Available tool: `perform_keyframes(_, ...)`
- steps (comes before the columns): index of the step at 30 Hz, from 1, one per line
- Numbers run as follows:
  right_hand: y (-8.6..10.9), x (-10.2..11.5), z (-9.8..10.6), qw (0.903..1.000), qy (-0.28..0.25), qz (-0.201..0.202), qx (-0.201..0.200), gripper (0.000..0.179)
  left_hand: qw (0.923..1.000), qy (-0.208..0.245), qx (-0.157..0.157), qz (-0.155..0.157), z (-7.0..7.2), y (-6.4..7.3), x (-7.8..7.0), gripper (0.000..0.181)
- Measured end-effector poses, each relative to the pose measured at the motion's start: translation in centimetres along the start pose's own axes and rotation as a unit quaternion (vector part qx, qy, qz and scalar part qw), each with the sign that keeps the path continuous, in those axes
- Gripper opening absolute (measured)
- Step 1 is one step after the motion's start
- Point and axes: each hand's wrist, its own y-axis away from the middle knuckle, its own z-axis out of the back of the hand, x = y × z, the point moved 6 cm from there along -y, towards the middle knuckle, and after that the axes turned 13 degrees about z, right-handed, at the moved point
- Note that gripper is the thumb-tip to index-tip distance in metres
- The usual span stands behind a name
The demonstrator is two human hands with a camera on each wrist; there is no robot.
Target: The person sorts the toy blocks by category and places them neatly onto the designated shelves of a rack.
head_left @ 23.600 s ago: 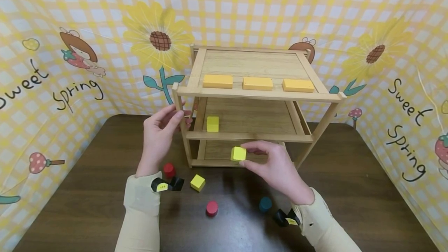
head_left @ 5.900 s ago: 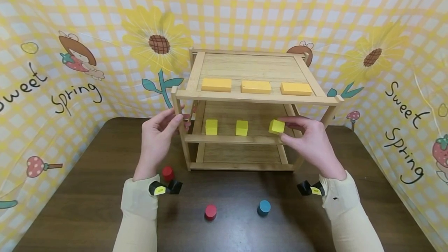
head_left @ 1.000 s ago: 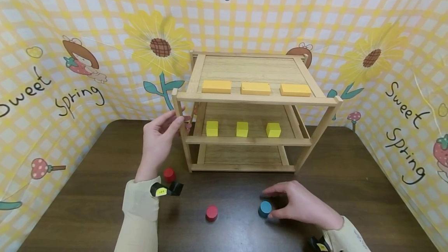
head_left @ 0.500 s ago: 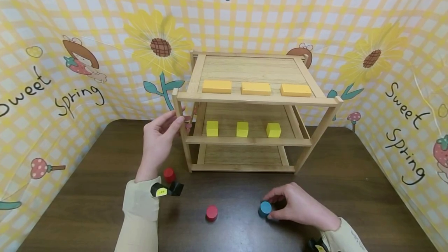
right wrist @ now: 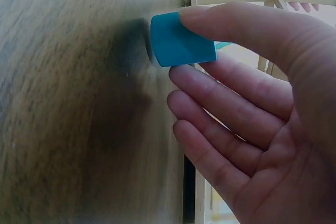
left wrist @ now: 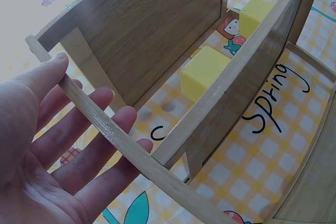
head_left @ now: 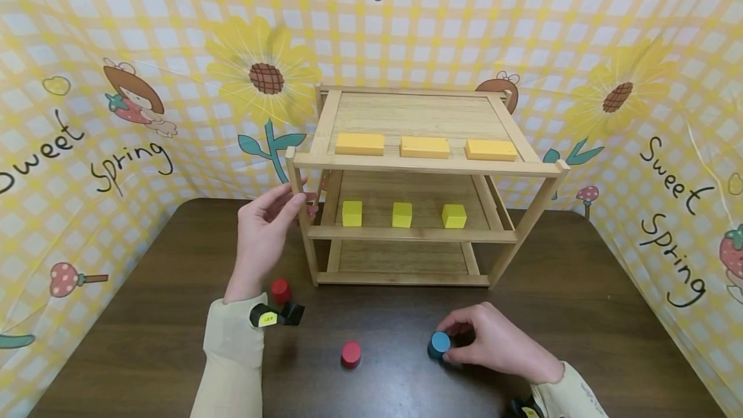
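My left hand (head_left: 264, 228) holds the front left post of a three-tier wooden shelf rack (head_left: 400, 233). In the left wrist view, the thumb lies against one side of the post and the fingers reach behind it. Down on the right, my right hand (head_left: 499, 344) pinches a blue cylinder block (head_left: 439, 345) between thumb and fingertips. The right wrist view shows that blue block (right wrist: 181, 40) just off the table, its shadow beside it. Two red cylinder blocks stand on the table: one (head_left: 351, 354) in front of the rack, the other (head_left: 281, 290) by my left wrist.
Three yellow cubes, the middle one (head_left: 402, 215) among them, sit in a row on the middle tier. Three orange-yellow rectangular blocks (head_left: 425, 147) line the top tier's front. The bottom tier (head_left: 400, 257) lies just above the dark wooden table (head_left: 580, 315). Checked cloth (head_left: 371, 31) hangs behind.
Since the earliest frame, two more yellow cubes have been set on the middle tier. My right hand has since come down to the blue cylinder and closed on it. The left hand stays at the post.
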Motion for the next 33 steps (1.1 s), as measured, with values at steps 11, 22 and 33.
perform_keyframes(11,-0.3,0.2,0.1,0.9999,-0.009,-0.003,-0.008,0.021,0.9997,-0.022,-0.010,-0.001,0.0,0.0,-0.1,0.029)
perform_keyframes(22,-1.2,-0.2,0.4,0.9998,-0.008,-0.004,-0.020,0.021,1.0000,-0.002,0.003,0.001,-0.1,0.0,0.0,0.034)
perform_keyframes(33,-2.9,-0.1,0.4,0.9995,-0.009,0.003,-0.031,0.018,0.9994,-0.032,-0.013,0.002,0.1,0.0,0.0,0.030)
